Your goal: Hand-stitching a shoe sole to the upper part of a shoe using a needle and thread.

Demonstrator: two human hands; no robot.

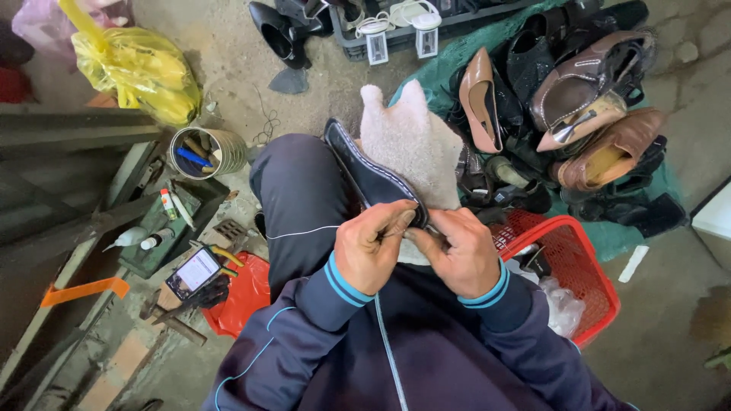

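**Dark shoe pinched on the lap, clutter all round**

A dark shoe (365, 171) with pale stitching along its edge is pinched at its near end by both hands. The left hand (369, 247) is clamped on it, thumb and fingers pressed together over the rim, and the right hand (461, 251) is closed on the same end, just beside the left. The shoe is propped on the lap, angled up and away from the grip. Right behind the grip, a fluffy cream cloth (411, 141) is tucked against the shoe. Off to the right of the grip, a red basket (590, 270) is parked. Left of it, a phone (194, 270) and a tin of tools (209, 152) can be spotted. Farther out, a pile of shoes (579, 106) is heaped.
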